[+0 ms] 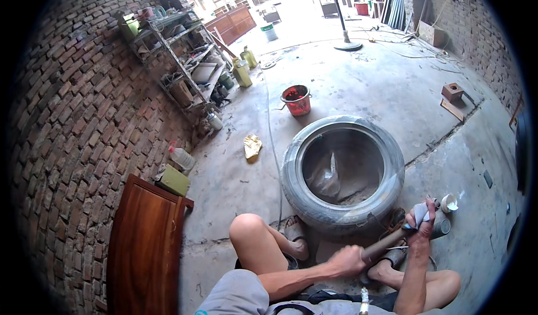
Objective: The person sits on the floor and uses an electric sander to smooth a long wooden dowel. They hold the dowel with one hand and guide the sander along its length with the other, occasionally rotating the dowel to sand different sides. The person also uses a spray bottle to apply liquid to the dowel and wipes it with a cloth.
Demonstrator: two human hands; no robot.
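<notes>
A long grey-brown cylindrical rod (385, 244) slants up to the right above the seated person's feet. The left hand (347, 260) is closed in a fist around its lower end; the right hand (424, 222) has its fingers curled over a crumpled white cloth (419, 213) at the upper end. Just beyond the right hand lies a small white tub (449, 203) — and ahead, flat on the concrete floor (230, 191), a large grey rubber tyre (297, 183), with a red bucket (298, 106) behind it.

the concrete floor (224, 186) bears a large tire (343, 216), a red bucket (299, 106) beyond it, crumpled yellow material (253, 145) to its left.
</notes>
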